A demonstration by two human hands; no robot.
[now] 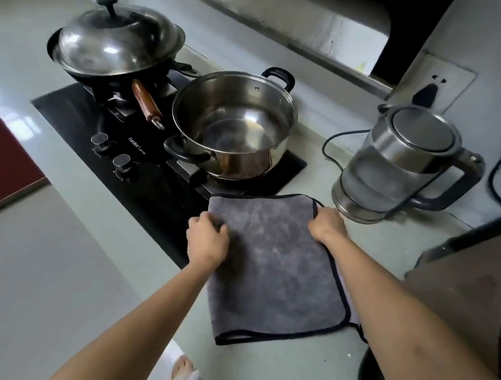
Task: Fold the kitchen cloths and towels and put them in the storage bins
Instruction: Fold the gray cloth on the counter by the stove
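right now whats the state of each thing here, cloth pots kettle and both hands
grey cloth: folded over, flat on the counter
left hand: grips the cloth's left edge
right hand: grips its far right corner
steel pot: uncovered, on the hob
wok: lid on
kettle: lid closed, on its base

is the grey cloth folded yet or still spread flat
Folded, at least once: the grey cloth shows a doubled layer along its near edge. The left hand and right hand grip its far corners.
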